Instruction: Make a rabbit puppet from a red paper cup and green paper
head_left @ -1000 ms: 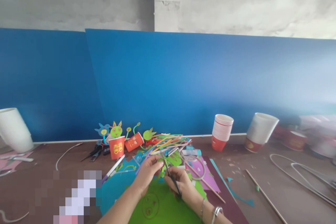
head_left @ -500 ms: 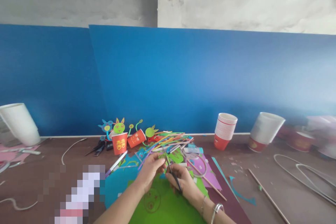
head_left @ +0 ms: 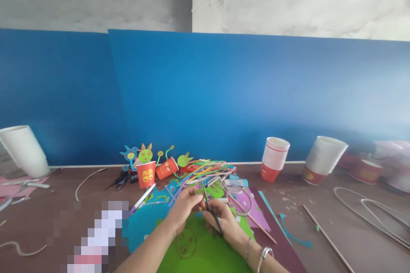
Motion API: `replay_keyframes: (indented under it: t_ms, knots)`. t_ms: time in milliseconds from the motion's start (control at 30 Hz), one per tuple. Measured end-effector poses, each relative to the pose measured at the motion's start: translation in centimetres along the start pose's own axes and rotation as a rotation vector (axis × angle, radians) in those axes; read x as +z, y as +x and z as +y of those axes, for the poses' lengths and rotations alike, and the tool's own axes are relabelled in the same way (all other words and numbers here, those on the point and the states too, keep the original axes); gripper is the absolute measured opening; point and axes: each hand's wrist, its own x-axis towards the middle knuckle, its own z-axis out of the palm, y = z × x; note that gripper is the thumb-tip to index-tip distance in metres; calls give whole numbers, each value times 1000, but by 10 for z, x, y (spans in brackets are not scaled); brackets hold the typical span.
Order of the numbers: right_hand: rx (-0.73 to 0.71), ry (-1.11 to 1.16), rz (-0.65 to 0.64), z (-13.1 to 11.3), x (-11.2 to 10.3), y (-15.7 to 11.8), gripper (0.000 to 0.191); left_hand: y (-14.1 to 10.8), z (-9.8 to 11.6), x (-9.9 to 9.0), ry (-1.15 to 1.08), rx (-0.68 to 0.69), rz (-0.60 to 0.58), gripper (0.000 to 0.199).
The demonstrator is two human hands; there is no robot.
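Note:
My left hand point(head_left: 181, 209) is closed in a pinch, holding a small piece of green paper point(head_left: 200, 192) that is mostly hidden by the fingers. In my right hand point(head_left: 227, 219) is a pair of black-handled scissors point(head_left: 218, 223), its blades pointing up and away beside the left fingertips. Both hands hover close together over a green paper sheet point(head_left: 208, 260). On that sheet, a face inside a circle point(head_left: 186, 243) is drawn in dark lines. A blue sheet point(head_left: 141, 226) lies under it to the left.
Pipe cleaners point(head_left: 208, 168) are heaped behind the hands. Decorated red paper cups point(head_left: 146, 175) stand at the back left, and a cup stack point(head_left: 275, 158) at the back right. A marker point(head_left: 142, 200), a tape roll point(head_left: 251, 204) and a thin stick point(head_left: 326, 239) lie around.
Almost nothing differs. Both hands stay in place with the paper and scissors, apart from a very slight shift at the fingertips.

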Motion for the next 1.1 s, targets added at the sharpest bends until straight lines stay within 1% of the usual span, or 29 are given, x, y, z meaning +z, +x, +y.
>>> replay_keyframes:
  t_ms: [300, 533, 833, 1100]
  knots:
    - [1, 33, -10, -1, 1, -2, 39, -1, 2, 1, 7, -6, -19, 18]
    - [4, -6, 2, -1, 1, -1, 41, -2, 3, 2, 6, -10, -24, 20]
    - [-18, -32, 5, -4, 0, -1, 35, -2, 4, 1, 8, -8, -20, 24]
    - [0, -59, 15, -5, 0, -1, 34, -1, 4, -1, -1, -25, 7, 22]
